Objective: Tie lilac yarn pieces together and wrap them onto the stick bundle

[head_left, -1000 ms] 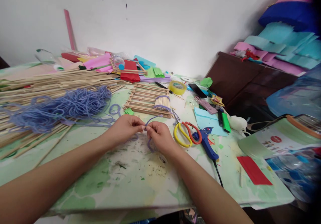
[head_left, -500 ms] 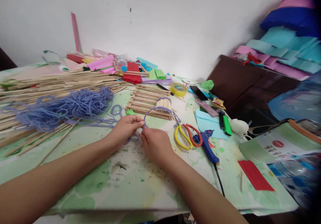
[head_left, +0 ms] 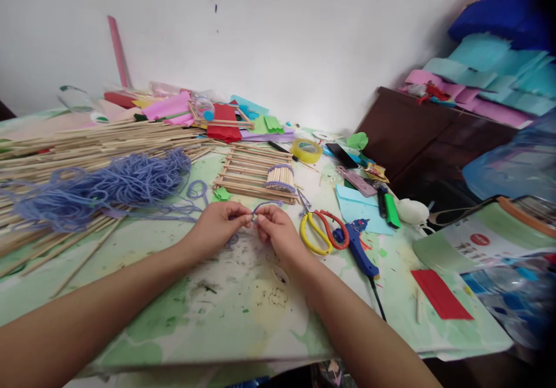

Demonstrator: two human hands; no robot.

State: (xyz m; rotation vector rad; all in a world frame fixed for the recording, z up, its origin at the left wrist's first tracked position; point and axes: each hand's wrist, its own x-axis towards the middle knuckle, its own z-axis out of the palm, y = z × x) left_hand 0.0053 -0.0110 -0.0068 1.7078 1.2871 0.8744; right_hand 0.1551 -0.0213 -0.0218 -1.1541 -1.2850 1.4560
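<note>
The fingers of the left hand (head_left: 217, 226) and the right hand (head_left: 278, 231) pinch a strand (head_left: 268, 204) of purple yarn, their tips meeting above the middle of the worktop (head_left: 208, 324). We cannot make out the part of the strand between the fingertips; we see one end arch over the right hand. Just beyond the hands we note a stick frame (head_left: 245, 172), lying flat, with a bundle (head_left: 280, 176) of short sticks, purple yarn around both ends, at its right side. A green scrap (head_left: 222, 194) lies at the frame's near left corner. To the left we find the yarn heap (head_left: 130, 182) resting on long sticks (head_left: 91, 139). Beside the right hand lie scissors (head_left: 308, 216), with one yellow and one red handle, and next to them a blue glue gun (head_left: 362, 255). Farther out we observe tape (head_left: 307, 155) behind the frame, a black phone (head_left: 341, 156), light blue paper (head_left: 362, 208) and, at right, red paper (head_left: 442, 294).
</note>
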